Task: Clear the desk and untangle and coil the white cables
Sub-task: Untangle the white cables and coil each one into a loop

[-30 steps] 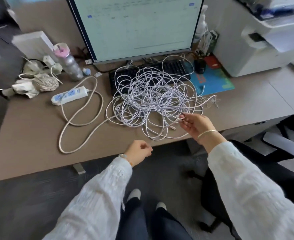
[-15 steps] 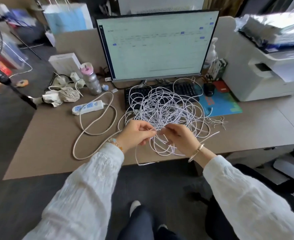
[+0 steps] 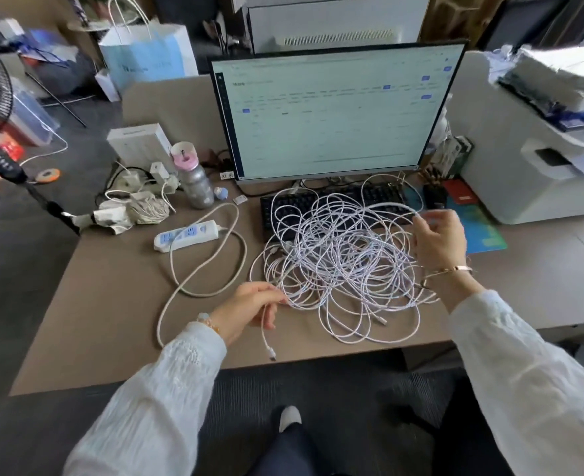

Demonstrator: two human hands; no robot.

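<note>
A big tangle of thin white cables (image 3: 345, 255) lies on the brown desk (image 3: 118, 304), partly over the black keyboard (image 3: 294, 206). My left hand (image 3: 249, 309) pinches one cable end at the tangle's near left edge; its plug (image 3: 272, 353) dangles toward the desk's front edge. My right hand (image 3: 438, 240) is raised at the tangle's far right and holds a lifted loop of cable between its fingers.
A white power strip (image 3: 185, 235) with a thick looped cord (image 3: 208, 269) lies left of the tangle. Behind it are a silver bottle (image 3: 194, 180), chargers, a ball of string (image 3: 148, 209) and a white box (image 3: 139, 142). Monitor (image 3: 331, 111) at back, printer (image 3: 530, 159) right, blue mouse pad (image 3: 482, 231).
My hands, together at the tangle's near edge half a second ago, have parted: the left went down-left with a cable end, the right rose to the far right with a loop.
</note>
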